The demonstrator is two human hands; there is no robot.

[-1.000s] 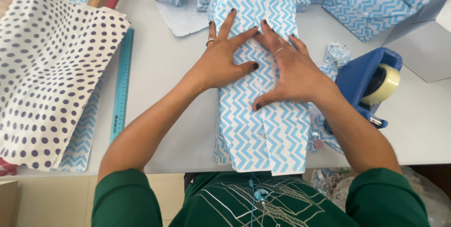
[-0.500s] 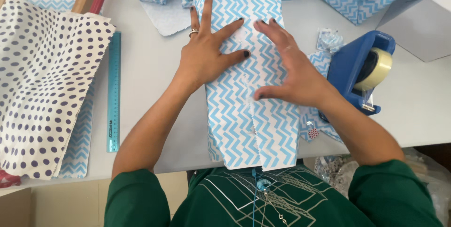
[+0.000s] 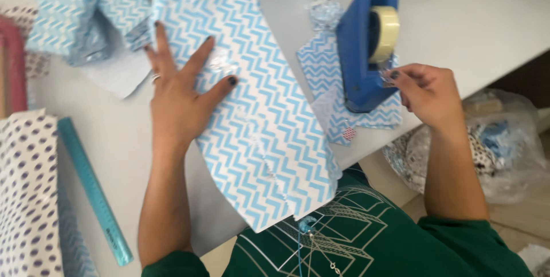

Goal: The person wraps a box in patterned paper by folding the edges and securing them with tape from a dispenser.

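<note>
A long package wrapped in blue and white zigzag paper (image 3: 252,122) lies on the white table (image 3: 458,30), its near end hanging over the edge. My left hand (image 3: 177,93) presses flat on its left side, fingers spread, holding the paper fold down. My right hand (image 3: 427,91) is at the front of the blue tape dispenser (image 3: 361,48), thumb and fingers pinched on the clear tape end (image 3: 387,77). The roll of tape (image 3: 384,33) sits in the dispenser.
A teal ruler (image 3: 91,191) lies at the left beside dotted paper (image 3: 26,197). Several zigzag-wrapped parcels (image 3: 74,19) sit at the back left. Zigzag paper scraps (image 3: 321,71) lie under the dispenser. A plastic bag of scraps (image 3: 492,145) is below the table edge.
My right hand left the package and moved right to the dispenser, pinching the tape end. My left hand stays pressed on the paper. The view swung and tilted.
</note>
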